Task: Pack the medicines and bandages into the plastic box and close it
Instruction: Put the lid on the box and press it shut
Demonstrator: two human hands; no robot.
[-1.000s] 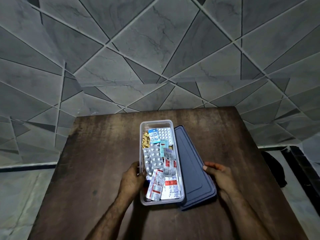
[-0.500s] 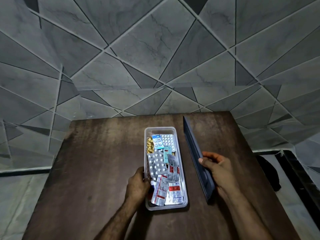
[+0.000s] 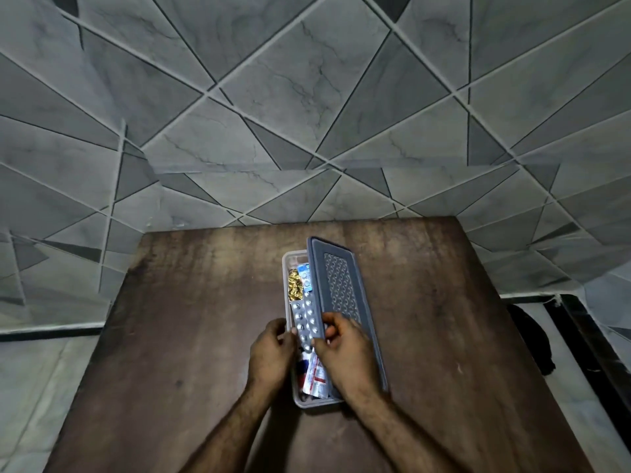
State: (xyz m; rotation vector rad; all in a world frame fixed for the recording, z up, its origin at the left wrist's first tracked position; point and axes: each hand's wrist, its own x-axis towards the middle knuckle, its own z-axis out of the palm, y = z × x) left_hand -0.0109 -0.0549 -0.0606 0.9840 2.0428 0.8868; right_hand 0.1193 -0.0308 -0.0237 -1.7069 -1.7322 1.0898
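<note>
A clear plastic box [image 3: 286, 268] stands in the middle of the dark wooden table [image 3: 191, 319], filled with medicine strips [image 3: 305, 319]: silver blister packs, a gold strip, a blue-white pack and red-white sachets. The grey-blue lid [image 3: 341, 288] lies tilted over the box's right half, patterned side up, with its left edge raised. My right hand [image 3: 345, 353] grips the lid's left edge near the front. My left hand [image 3: 271, 353] holds the box's left wall. The box's right side is hidden under the lid.
A wall of grey marbled tiles rises just behind the table's far edge. Tiled floor shows on both sides, and a dark object [image 3: 532, 339] lies on the floor to the right.
My right hand swung the lid from standing on edge to the right of the box over onto the box's right half. My left hand stayed on the box's left wall.
</note>
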